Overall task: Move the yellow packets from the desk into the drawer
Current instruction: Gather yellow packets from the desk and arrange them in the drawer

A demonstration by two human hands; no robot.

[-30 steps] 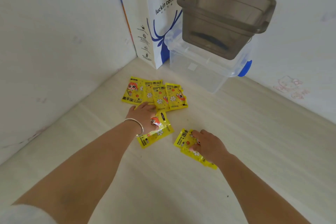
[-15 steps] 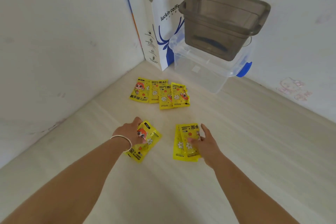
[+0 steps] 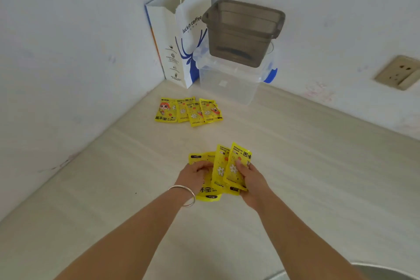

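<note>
Both held bunches of yellow foil packets point(image 3: 219, 171) are now drawn together, gripped by left hand point(image 3: 196, 174) and right hand point(image 3: 251, 178); four similar packets point(image 3: 188, 111) are left on the pale wooden surface point(image 3: 306, 166); drawer unseen.

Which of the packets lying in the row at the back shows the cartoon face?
The leftmost packet of the back row, nearest the left wall. It shows a red-haired cartoon face; the other three beside it overlap and show mainly flower prints.
</note>
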